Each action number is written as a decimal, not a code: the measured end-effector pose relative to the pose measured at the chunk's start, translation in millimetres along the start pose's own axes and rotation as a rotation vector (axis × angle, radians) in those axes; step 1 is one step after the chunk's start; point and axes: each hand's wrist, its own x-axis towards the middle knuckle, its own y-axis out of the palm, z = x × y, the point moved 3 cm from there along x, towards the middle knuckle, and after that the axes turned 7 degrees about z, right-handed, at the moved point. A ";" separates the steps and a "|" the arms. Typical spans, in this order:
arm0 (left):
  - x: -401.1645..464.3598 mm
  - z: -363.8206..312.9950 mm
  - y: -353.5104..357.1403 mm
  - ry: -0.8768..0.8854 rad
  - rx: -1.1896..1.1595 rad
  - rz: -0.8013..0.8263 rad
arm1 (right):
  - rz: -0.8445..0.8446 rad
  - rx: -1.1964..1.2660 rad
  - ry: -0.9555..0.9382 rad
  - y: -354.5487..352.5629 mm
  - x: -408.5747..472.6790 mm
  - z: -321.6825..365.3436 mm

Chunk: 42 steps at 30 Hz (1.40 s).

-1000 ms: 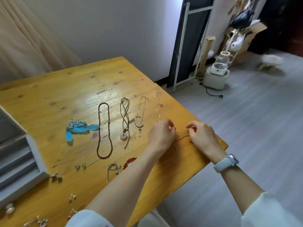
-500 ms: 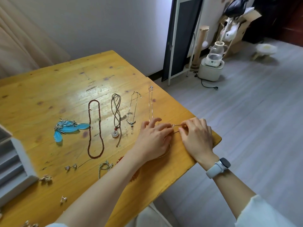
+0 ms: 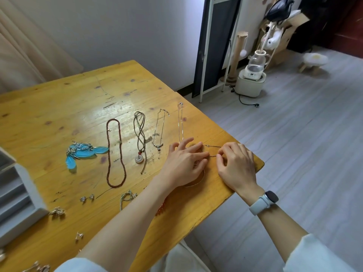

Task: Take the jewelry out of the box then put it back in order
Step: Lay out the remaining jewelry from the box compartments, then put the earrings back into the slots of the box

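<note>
The left hand [image 3: 183, 165] is lying palm down near the right corner of the scratched yellow wooden tabletop [image 3: 59, 107], its fingers [image 3: 194, 149] stretched nearly straight and pressing on a thin dark chain necklace [image 3: 213, 146]. The right hand [image 3: 236, 165], wearing a pale blue smartwatch [image 3: 264, 202] on its wrist, is resting just beside it, with curled fingers [image 3: 221, 154] pinching the same chain at its far end. Part of the chain's loop is showing under the left palm. Further left, laid out in a row, are lying a fine silver chain [image 3: 180, 122], a silver pendant necklace [image 3: 159, 130], a grey cord necklace with a round pendant [image 3: 139, 138], a dark red bead necklace [image 3: 115, 154] and turquoise feather earrings [image 3: 84, 153]. The grey velvet jewelry box [image 3: 17, 195] is sitting at the left edge, with small earrings [image 3: 87, 198] scattered near it.
</note>
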 end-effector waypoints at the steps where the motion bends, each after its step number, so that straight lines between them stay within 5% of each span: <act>1: 0.1 0.4 -0.3 0.007 -0.007 -0.015 | -0.004 0.020 0.001 -0.1 0.3 0.1; 13: -24.3 28.4 -44.0 -0.146 -0.258 -0.289 | 0.019 0.300 -0.062 -5.9 18.9 48.2; 22: -160.4 79.1 -79.3 -0.557 -0.357 -0.455 | 0.273 0.510 -0.320 22.0 4.1 149.7; 28: -249.1 86.4 -69.7 -0.771 -0.325 -0.508 | 0.401 0.486 -0.493 41.3 -19.6 200.2; 42: -356.7 102.3 -63.0 -0.939 -0.275 -0.663 | 0.543 0.399 -0.768 59.1 -72.6 296.6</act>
